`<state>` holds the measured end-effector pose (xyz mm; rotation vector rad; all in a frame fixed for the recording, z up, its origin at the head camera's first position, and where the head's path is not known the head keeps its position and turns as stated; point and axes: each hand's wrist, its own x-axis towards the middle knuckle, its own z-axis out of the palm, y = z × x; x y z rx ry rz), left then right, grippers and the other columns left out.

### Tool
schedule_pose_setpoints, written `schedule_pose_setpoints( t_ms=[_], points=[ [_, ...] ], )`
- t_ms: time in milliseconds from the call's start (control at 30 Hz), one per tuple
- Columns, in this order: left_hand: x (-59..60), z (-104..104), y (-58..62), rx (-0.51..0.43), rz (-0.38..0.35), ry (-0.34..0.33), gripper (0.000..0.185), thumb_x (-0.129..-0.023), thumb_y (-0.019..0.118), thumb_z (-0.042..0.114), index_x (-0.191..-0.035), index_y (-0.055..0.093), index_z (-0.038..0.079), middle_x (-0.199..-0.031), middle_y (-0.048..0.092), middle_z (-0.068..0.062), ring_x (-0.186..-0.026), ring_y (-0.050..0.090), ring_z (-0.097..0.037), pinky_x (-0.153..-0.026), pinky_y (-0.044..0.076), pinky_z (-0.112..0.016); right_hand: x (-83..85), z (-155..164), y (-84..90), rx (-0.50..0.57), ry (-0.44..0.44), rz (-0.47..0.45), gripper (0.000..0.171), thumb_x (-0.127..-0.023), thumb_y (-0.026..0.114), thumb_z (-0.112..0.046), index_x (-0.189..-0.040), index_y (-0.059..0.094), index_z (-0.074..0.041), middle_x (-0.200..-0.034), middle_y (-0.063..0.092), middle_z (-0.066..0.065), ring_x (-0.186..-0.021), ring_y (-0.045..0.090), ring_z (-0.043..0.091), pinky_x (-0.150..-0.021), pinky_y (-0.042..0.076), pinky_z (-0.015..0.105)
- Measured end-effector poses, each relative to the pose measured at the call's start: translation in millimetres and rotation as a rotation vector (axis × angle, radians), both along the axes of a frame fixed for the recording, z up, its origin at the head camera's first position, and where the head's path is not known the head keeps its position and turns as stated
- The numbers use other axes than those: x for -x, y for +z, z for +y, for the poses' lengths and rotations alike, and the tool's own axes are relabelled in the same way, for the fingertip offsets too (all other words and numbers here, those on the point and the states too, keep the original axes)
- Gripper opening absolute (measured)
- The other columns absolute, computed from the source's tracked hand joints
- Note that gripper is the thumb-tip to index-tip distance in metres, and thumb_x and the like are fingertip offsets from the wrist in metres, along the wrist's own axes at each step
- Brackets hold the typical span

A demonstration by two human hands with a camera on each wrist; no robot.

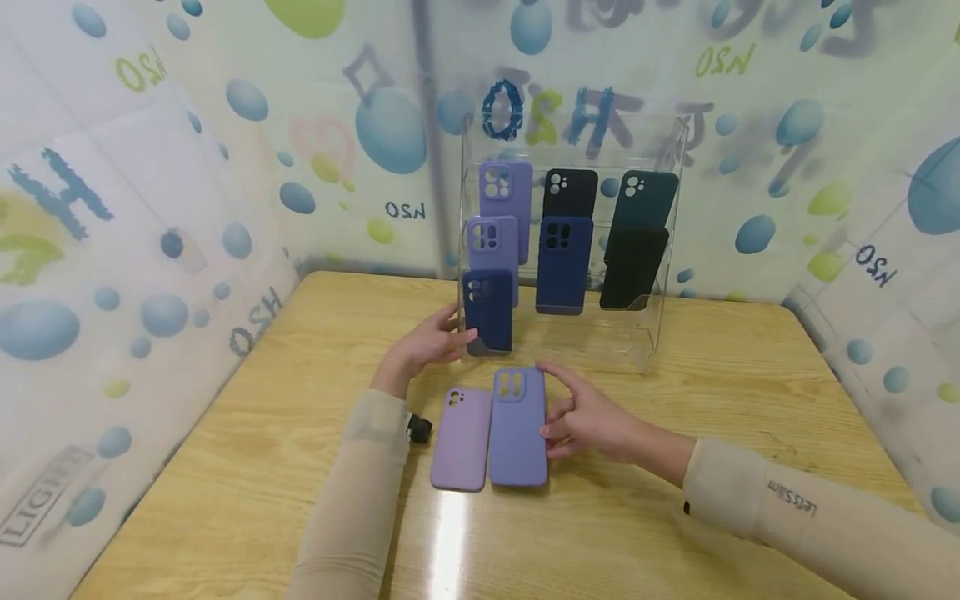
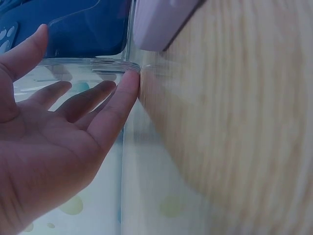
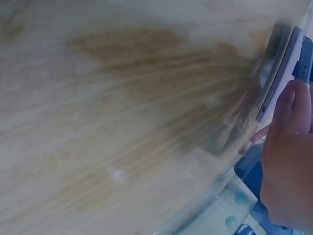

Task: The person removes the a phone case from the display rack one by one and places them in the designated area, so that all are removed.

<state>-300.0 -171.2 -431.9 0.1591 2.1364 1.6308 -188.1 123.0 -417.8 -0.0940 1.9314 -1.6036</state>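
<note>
My right hand (image 1: 596,421) grips a periwinkle phone case (image 1: 517,442) by its right side, thumb and fingers at the edge. In the right wrist view the fingers pinch this case (image 3: 304,58) near its end. Left of it, a pinkish-lilac phone case (image 1: 461,442) lies on the table. My left hand (image 1: 431,342) is at the left side of a clear display rack (image 1: 592,337), beside a navy phone case (image 1: 489,312) in its lowest tier. The left wrist view shows loosely extended fingers, with one fingertip against the rack's clear edge (image 2: 110,63).
Higher on the rack stand two lavender cases (image 1: 506,187), a black case (image 1: 570,192), another navy case (image 1: 564,267), a dark green case (image 1: 648,200) and a near-black case (image 1: 636,271). Patterned sheets (image 1: 330,167) enclose the wooden table (image 1: 750,383) at the back and sides.
</note>
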Motion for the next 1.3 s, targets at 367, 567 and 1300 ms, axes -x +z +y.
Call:
schedule_pose_setpoints(
  t_ms=[367, 567, 1300],
  points=[
    [-0.9, -1, 1.0, -0.006, -0.013, 0.012, 0.087, -0.108, 0.065, 0.027, -0.173, 0.007, 0.031, -0.179, 0.018, -0.016, -0.155, 0.043, -0.038, -0.123, 0.046, -0.050, -4.8, -4, -6.7, -0.006, 0.002, -0.035, 0.102, -0.090, 0.066, 0.017, -0.171, 0.018, -0.021, -0.098, 0.072, 0.022, -0.076, 0.074, 0.025, -0.071, 0.069, 0.044],
    [-2.5, 0, 2.9, -0.005, -0.010, 0.012, 0.086, -0.109, 0.064, 0.026, -0.173, 0.007, 0.030, -0.179, 0.018, -0.017, -0.156, 0.042, -0.039, -0.123, 0.046, -0.049, -3.2, -4, -8.2, -0.015, 0.026, -0.068, 0.099, -0.092, 0.066, 0.014, -0.171, 0.016, -0.019, -0.100, 0.076, 0.021, -0.076, 0.075, 0.023, -0.071, 0.069, 0.041],
    [-3.2, 1, 0.9, 0.002, -0.010, 0.025, 0.086, -0.109, 0.064, 0.028, -0.173, 0.008, 0.028, -0.179, 0.019, -0.017, -0.156, 0.042, -0.039, -0.123, 0.046, -0.050, 2.5, -14, -12.0, -0.017, -0.015, -0.085, 0.099, -0.092, 0.067, 0.011, -0.170, 0.011, -0.013, -0.103, 0.074, 0.020, -0.079, 0.072, 0.022, -0.070, 0.068, 0.037]
  ],
)
